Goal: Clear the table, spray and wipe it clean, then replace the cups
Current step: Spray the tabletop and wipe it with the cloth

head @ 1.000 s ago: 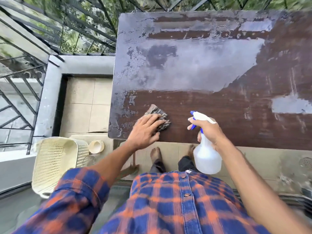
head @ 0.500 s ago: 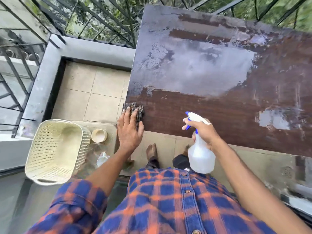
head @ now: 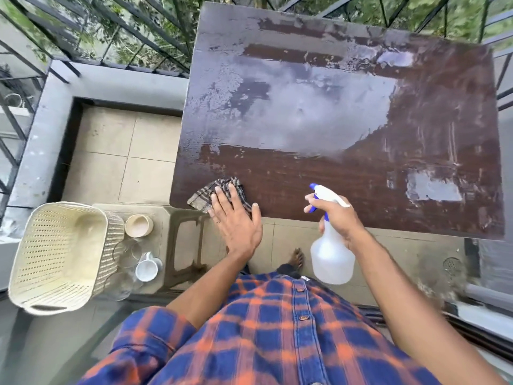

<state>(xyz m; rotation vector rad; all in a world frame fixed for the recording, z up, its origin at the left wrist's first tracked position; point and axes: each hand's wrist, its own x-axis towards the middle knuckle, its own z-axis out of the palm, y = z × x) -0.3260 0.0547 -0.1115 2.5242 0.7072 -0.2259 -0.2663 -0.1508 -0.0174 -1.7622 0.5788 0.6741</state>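
Note:
The dark brown table is wet, with a pale sheen over its middle and far part. My left hand lies flat on a checked cloth at the table's near left corner. My right hand holds a white spray bottle with a blue trigger just off the table's near edge. A beige cup, a white mug and clear glasses stand on a low stool at the left.
A cream perforated basket sits left of the cups on the stool. A metal railing and a concrete ledge bound the tiled balcony floor on the left and far side. My bare foot is under the table edge.
My left hand slid the cloth left to the table's near left corner, then slightly back right. The right hand with the spray bottle has stayed near the front edge.

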